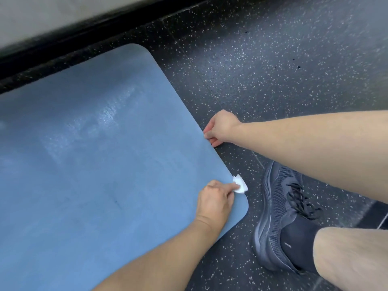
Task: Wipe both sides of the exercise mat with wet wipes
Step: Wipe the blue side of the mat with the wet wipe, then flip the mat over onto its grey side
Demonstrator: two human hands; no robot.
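Down on a speckled floor (262,66) lies a blue exercise mat (94,154). Left hand (215,201) pinches a white wet wipe (303,184) near its corner; right hand (220,128) grips its edge.

The left hand (214,198) lay knuckles-up near the exercise mat's (94,143) near corner, fingers curled, pinching a white wet wipe (303,184) at that edge. The right hand (220,128) reached farther along the same short edge, fingers pinching the rim, forearm stretched out bare.
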